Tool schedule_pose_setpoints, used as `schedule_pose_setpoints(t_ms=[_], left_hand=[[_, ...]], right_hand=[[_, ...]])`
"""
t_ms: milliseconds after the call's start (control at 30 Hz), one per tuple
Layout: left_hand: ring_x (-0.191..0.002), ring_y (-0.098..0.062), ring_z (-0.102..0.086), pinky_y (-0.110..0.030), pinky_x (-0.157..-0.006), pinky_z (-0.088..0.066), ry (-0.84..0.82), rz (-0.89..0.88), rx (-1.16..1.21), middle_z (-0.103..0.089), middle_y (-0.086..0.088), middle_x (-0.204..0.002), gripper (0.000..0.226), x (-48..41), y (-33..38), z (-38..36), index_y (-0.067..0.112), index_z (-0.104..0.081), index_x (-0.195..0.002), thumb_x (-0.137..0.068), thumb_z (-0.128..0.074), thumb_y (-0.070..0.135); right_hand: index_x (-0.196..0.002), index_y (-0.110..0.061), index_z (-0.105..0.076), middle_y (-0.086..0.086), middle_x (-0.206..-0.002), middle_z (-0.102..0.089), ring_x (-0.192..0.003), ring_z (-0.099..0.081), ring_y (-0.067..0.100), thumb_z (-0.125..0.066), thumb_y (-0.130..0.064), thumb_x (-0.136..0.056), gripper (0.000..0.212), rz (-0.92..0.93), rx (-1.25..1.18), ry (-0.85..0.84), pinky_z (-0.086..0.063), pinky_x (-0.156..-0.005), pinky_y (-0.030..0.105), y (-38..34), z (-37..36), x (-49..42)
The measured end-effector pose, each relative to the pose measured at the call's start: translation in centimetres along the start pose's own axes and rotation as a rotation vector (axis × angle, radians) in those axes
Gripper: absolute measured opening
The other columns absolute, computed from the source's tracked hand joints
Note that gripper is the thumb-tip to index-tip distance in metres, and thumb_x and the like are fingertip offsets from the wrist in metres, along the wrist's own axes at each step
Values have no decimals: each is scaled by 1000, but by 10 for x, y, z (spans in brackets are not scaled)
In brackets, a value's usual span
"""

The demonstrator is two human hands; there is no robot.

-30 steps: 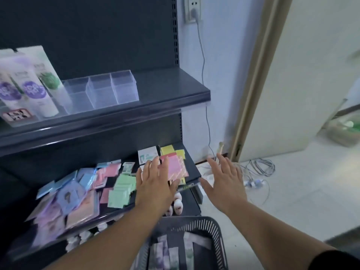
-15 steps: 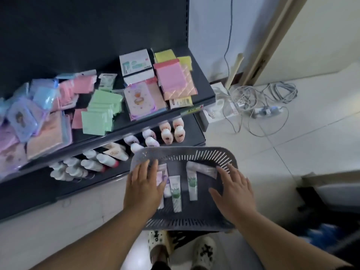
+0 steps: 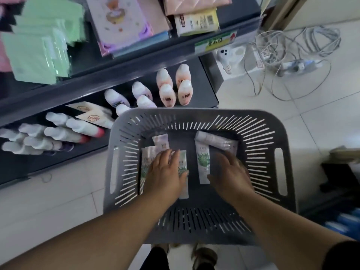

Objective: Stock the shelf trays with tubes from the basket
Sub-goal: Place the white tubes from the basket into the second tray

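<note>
Reaching down into the grey basket (image 3: 191,114), the left hand (image 3: 165,173) lay flat with straight fingers over a cluster of tubes (image 3: 145,162) on the basket's floor, gripping none. The right hand (image 3: 231,172) hovered spread and loosely open just beside a green-leaf tube (image 3: 203,162); a purple tube (image 3: 220,142) lay crosswise past its fingertips. Pale bottles (image 3: 167,94) stood on the lower shelf (image 3: 201,88) behind the basket.

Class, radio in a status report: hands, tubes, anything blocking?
Left hand flat on the left tubes in the basket. Right hand open, beside the green-leaf tube. Nothing lifted yet. Nothing blocks the tubes.
</note>
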State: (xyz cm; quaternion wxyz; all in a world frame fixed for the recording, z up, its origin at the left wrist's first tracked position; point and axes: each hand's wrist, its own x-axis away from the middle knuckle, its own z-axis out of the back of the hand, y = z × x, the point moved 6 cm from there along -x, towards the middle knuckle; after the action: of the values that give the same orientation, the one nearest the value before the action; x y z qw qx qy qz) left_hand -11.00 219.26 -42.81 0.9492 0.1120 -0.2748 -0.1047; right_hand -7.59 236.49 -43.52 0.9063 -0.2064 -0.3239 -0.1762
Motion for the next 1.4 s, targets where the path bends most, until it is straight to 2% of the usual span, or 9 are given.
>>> schedule_pose_setpoints(t_ms=[300, 567, 733, 800, 933, 1067, 1167, 1233, 1400], left_hand=[[-143, -23, -13, -35, -116, -19, -109, -6, 8, -15, -4, -156, 69, -25, 4, -41, 19, -11, -152, -96, -43, 44], [-145, -29, -3, -40, -117, 4, -166, -41, -250, -7, -9, -157, 77, -36, 0, -57, 16, -2, -152, -95, -44, 47], [-145, -33, 5, -42, -116, 9, -310, -33, -307, 6, -17, -158, 79, -36, 2, -76, 11, 4, -151, -95, -48, 33], [-146, -33, 2, -41, -117, 3, -367, -33, -271, 13, -16, -158, 81, -34, 5, -84, 12, 6, -151, -95, -51, 30], [-144, -29, -11, -37, -114, -23, -403, -72, -84, 16, -4, -158, 81, -28, 16, -95, 17, 4, -152, -95, -53, 16], [-137, -32, -31, -42, -102, -40, -367, -5, 34, 4, -9, -156, 85, -33, 16, -99, 23, 4, -151, -92, -56, 9], [-130, -34, -39, -44, -99, -42, -402, 36, 7, -15, -14, -151, 83, -40, 17, -106, 19, 5, -151, -94, -55, 17], [-127, -34, -43, -45, -99, -42, -431, 60, 12, -29, -17, -146, 72, -42, 19, -111, 16, -5, -148, -95, -53, 23], [-117, -29, -52, -37, -93, -43, -344, 94, 66, -52, -13, -130, 37, -42, 19, -99, 12, -40, -131, -95, -48, 16]], right_hand=[[-145, -33, -21, -6, -156, -9, -139, -25, 26, -65, -32, -86, 73, -55, -96, -62, -34, -109, 42, 12, -38, -29], [-133, -24, -34, 3, -140, -31, -120, -46, 29, -61, -33, -89, 52, -147, -244, -33, -44, -95, 42, 7, -56, -48], [-126, -21, -34, 8, -129, -52, -115, -54, 31, -68, -26, -86, 53, -269, -347, -108, -47, -89, 38, 9, -64, -55], [-126, -21, -32, 11, -125, -56, -114, -56, 33, -72, -24, -82, 59, -320, -302, -195, -47, -87, 37, 15, -65, -53], [-136, -13, -29, 16, -133, -51, -123, -51, 34, -74, -25, -80, 73, -404, -117, -340, -44, -95, 36, 38, -56, -40], [-130, -10, -37, 16, -131, -54, -121, -53, 33, -67, -24, -85, 56, -401, -113, -237, -44, -92, 33, 48, -46, -43], [-128, -9, -38, 17, -129, -54, -120, -54, 33, -66, -22, -87, 52, -380, -132, -199, -46, -90, 35, 44, -48, -52], [-128, -9, -39, 17, -129, -54, -120, -54, 33, -67, -22, -85, 53, -376, -132, -215, -46, -90, 35, 42, -52, -54], [-121, -9, -54, 13, -122, -61, -112, -60, 28, -73, -21, -80, 47, -385, -123, -267, -51, -81, 31, 45, -49, -49]])
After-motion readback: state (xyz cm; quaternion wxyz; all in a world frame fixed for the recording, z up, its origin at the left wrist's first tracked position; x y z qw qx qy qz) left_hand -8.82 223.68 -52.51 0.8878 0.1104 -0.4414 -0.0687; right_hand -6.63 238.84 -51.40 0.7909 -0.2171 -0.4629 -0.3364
